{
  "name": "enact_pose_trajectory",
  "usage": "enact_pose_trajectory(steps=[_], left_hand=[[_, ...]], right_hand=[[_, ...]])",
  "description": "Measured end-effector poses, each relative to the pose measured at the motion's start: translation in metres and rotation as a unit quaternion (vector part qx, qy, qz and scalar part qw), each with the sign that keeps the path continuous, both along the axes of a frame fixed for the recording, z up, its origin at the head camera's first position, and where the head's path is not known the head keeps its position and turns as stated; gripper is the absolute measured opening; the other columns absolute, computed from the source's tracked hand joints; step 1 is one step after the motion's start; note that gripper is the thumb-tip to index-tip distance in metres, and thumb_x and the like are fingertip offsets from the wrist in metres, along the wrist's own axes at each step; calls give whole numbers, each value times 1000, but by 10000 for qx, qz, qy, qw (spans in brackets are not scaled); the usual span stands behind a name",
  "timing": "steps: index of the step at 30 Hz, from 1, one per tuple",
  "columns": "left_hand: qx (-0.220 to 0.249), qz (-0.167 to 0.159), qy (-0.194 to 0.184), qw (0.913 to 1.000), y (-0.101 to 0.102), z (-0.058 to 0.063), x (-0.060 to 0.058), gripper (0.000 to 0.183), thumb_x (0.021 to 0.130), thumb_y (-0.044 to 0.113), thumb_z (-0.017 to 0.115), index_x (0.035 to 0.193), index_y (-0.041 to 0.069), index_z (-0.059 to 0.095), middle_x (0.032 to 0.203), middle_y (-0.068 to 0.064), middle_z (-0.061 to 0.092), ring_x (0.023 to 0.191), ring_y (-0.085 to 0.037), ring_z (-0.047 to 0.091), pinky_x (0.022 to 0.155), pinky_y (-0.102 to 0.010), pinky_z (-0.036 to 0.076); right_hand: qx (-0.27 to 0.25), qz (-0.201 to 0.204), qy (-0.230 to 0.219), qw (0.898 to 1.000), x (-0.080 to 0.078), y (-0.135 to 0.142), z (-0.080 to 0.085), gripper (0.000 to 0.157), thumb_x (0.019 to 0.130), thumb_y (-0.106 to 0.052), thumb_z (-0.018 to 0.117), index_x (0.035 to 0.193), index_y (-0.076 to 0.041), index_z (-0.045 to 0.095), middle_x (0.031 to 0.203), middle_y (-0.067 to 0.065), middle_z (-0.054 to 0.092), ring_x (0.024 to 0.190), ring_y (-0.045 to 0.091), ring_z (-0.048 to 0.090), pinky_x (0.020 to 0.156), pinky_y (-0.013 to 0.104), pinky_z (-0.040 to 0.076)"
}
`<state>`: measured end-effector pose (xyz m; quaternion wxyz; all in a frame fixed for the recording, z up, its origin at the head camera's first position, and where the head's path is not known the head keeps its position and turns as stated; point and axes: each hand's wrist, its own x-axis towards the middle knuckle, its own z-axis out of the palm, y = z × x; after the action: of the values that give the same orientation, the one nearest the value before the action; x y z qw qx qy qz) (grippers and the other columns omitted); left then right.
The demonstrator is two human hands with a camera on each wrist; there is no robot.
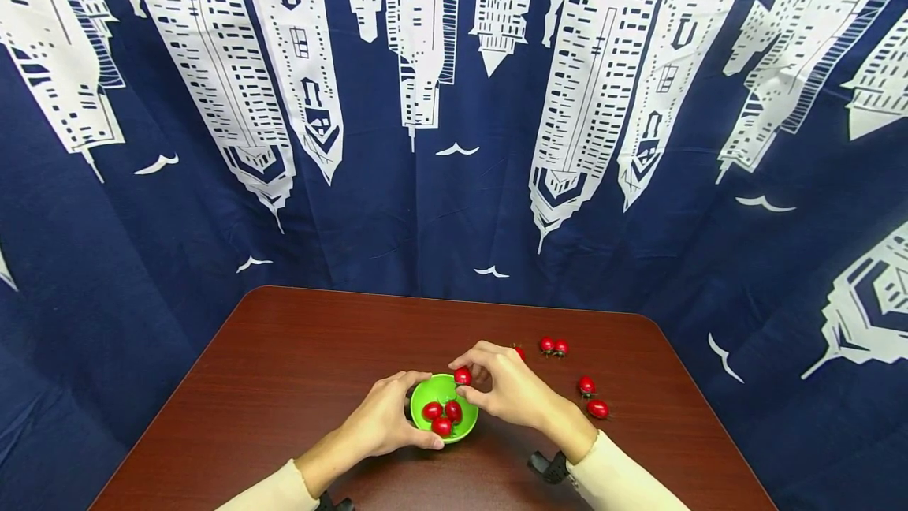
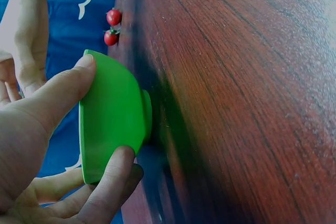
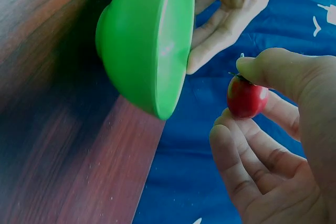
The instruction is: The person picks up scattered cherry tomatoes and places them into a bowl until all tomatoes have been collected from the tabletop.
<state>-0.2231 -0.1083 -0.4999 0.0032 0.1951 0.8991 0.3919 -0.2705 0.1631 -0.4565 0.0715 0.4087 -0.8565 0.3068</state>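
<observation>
A small green bowl (image 1: 434, 389) stands on the table, with three red cherry tomatoes (image 1: 441, 426) visible inside. My left hand (image 1: 383, 416) holds the bowl by its side, thumb near the rim and fingers round the wall, as the left wrist view also shows. Between the thumb and fingers of my right hand (image 1: 512, 391) is another cherry tomato (image 3: 247, 98), pinched by its ends. This tomato is just above the bowl's right rim and apart from it; a bit of green stem shows by the thumb.
On the brown wooden table (image 1: 319, 353), a pair of cherry tomatoes (image 1: 547, 345) lies at the back right. Another pair (image 1: 597, 409) sits nearer, right of my right wrist. One more tomato (image 1: 520, 352) is partly hidden behind my right hand. A blue patterned cloth (image 1: 397, 219) hangs behind.
</observation>
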Motion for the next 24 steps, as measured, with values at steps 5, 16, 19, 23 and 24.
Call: enact_pose_trajectory(steps=[5,16,19,23,24], left_hand=[[13,-24,98,9999,0,-1,1,100,72,41,114,154,3,70,143,-11,78,109,-21,76,90,-32,65],[-29,-38,85,10000,0,0,1,99,73,42,113,154,5,70,141,-10,79,108,-20,74,90,-33,65],[-10,-74,76,9999,0,0,1,99,73,41,113,154,4,70,140,-11,79,107,-21,75,89,-32,65],[-12,-93,74,9999,0,0,1,99,74,42,113,154,2,69,141,-13,78,108,-22,76,89,-33,66],[-18,-94,83,9999,0,0,1,99,74,42,113,154,2,69,142,-13,78,108,-22,76,89,-33,66]], right_hand=[[16,109,4,9999,-2,-10,0,32,98,-10,92,129,-9,84,111,0,80,92,17,78,80,26,67],[185,120,109,9997,-3,-18,0,32,97,-10,92,128,-10,84,111,1,81,90,24,79,75,23,62],[203,119,115,9997,-3,-19,-1,32,97,-11,93,128,-10,84,112,1,81,90,24,78,75,18,57],[312,48,111,9994,-3,-18,-3,37,97,-13,93,133,-12,83,118,1,82,97,24,79,80,24,62],[370,10,115,9992,-2,-18,-3,40,97,-14,94,136,-14,82,123,1,81,101,24,80,85,27,65]])
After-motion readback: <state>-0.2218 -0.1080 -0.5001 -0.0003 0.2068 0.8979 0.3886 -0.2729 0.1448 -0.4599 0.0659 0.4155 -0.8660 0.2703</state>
